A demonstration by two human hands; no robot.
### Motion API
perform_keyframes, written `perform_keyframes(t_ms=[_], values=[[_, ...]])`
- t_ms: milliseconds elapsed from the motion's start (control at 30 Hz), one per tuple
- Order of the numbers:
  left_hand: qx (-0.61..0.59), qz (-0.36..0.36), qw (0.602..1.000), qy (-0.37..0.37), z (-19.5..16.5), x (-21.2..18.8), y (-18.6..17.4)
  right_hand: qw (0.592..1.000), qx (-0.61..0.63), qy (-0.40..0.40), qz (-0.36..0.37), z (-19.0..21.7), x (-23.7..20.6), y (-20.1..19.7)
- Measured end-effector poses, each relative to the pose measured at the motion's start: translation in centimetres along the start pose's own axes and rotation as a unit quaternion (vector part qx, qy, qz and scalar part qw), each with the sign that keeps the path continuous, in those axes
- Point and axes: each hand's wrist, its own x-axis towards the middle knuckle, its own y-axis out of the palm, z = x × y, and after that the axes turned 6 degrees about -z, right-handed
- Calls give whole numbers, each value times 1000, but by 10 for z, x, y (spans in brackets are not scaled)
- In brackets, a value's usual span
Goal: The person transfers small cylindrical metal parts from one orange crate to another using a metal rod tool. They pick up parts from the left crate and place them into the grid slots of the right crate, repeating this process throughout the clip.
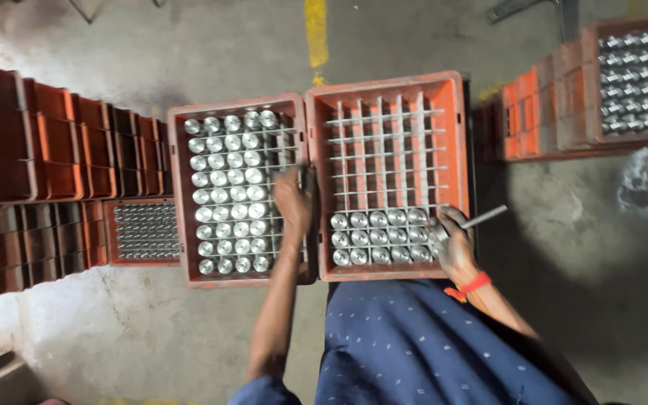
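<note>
Two orange plastic crates sit side by side on the concrete floor (189, 45), each fitted with a grey wire grid that splits it into small square cells. The left crate (178, 195) is nearly full of metal cylinders (223, 195): short, round, bright silver pieces standing on end, their flat tops catching the light, one to a cell in neat rows. Only the column of cells along its right side looks bare. The right crate (460, 150) is mostly bare grid, with cylinders filling just the three near rows (378, 236).

The left hand (292, 201) reaches into the right-hand side of the left crate, fingers curled down into the cells; whether it grips a cylinder cannot be told, as the fingers cover what lies below. The right hand (453, 244) rests at the near right corner of the right crate, closed around a thin grey metal rod (483, 217) that sticks out to the right and far from the fist. A red band (474, 285) circles that wrist, and the person's dark blue dotted garment (429, 345) fills the near edge.

Stacks of empty orange crates (46, 142) stand at the left, and a filled crate (643, 79) lies at the far right. A yellow line (316, 34) runs on the floor beyond
</note>
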Motion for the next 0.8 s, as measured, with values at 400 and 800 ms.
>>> perform_keyframes(t_ms=[400,800], values=[[217,34,975,-12,40,144,20,997,-73,11,14,-13,-15,1],[-551,-27,792,-261,20,47,-29,993,-106,51,28,-15,-31,21]])
